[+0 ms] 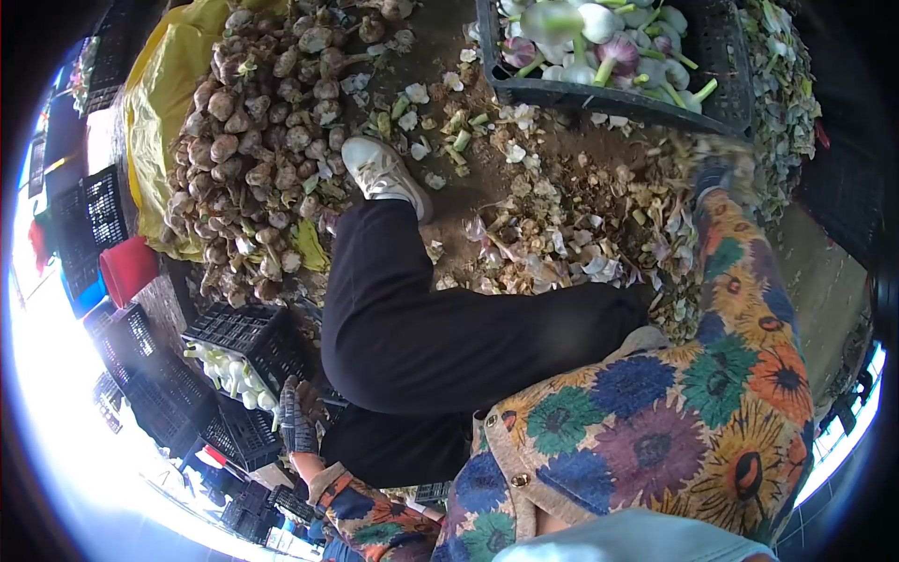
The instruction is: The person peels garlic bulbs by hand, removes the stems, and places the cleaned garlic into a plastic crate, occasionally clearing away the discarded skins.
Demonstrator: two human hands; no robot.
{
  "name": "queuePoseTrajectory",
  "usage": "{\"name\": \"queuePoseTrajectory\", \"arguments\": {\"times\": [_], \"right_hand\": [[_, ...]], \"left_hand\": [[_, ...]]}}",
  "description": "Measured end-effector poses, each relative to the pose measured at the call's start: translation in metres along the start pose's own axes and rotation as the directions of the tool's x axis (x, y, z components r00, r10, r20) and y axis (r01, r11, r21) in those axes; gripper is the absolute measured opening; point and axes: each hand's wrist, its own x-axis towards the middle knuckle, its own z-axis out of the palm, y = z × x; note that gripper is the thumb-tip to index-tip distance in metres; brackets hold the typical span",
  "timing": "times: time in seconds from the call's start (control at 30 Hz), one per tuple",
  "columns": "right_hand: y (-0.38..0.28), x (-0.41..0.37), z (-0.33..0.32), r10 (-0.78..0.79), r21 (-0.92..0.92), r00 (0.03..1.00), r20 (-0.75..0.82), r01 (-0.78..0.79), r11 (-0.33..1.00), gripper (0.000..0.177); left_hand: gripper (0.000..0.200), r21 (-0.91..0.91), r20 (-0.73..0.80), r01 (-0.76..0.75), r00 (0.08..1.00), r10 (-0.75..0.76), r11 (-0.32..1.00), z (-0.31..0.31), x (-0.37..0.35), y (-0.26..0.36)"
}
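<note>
My left hand [300, 420], in a dark grey glove or wrapping, is at the lower left beside my knee. Its fingers look stretched out, and I make out nothing held. Close to it is a tipped black crate [245, 335] with trimmed white garlic bulbs [234, 375] showing at its side. On the right, my right hand [716, 176] reaches forward, smeared by motion, near the corner of another black crate [618, 101]. Its fingers and anything in them cannot be made out. Cleaned white and purple garlic bulbs [604, 47] with short green stems fill that crate.
A large heap of unpeeled garlic [272, 140] lies at the left against a yellow sack [173, 103]. Loose skins and stem scraps [562, 215] cover the floor around my shoe [382, 173]. A red bucket [129, 269] and stacked black crates [154, 365] stand farther left.
</note>
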Motion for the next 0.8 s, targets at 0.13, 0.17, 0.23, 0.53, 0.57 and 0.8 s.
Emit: {"name": "queuePoseTrajectory", "arguments": {"times": [0.13, 0.17, 0.23, 0.53, 0.57, 0.8], "right_hand": [[-0.01, -0.023, -0.066, -0.033, 0.14, 0.956, 0.291, -0.008, 0.99, 0.029], [-0.049, -0.028, -0.088, -0.036, 0.159, 0.993, 0.116, 0.017, 0.987, 0.025], [-0.107, -0.083, -0.185, -0.585, 0.297, 0.725, -0.364, 0.686, 0.665, 0.023], [-0.326, -0.14, -0.158, -0.965, -0.161, -0.07, -0.254, 0.987, -0.029, 0.037], [-0.301, -0.132, -0.162, -0.984, -0.04, -0.038, -0.175, 0.999, -0.031, 0.037], [-0.224, -0.117, -0.142, -0.914, 0.187, 0.388, -0.121, 0.913, 0.363, 0.035]], "left_hand": [[0.057, 0.002, 0.064, -0.004, 0.998, 0.004, 1.0, -0.002, 0.007, -0.001], [0.057, -0.004, 0.066, -0.002, 0.998, 0.002, 1.0, -0.001, 0.007, 0.0], [0.057, -0.023, 0.064, 0.012, 0.998, -0.01, 1.0, -0.001, 0.004, -0.003], [0.05, -0.047, -0.1, 0.003, 0.995, -0.008, 0.999, -0.022, -0.009, -0.029], [0.048, -0.027, -0.117, 0.012, 0.993, -0.015, 1.0, -0.024, -0.008, -0.034], [0.049, 0.1, -0.206, -0.005, 0.978, 0.026, 0.995, -0.013, -0.008, -0.023]]}}
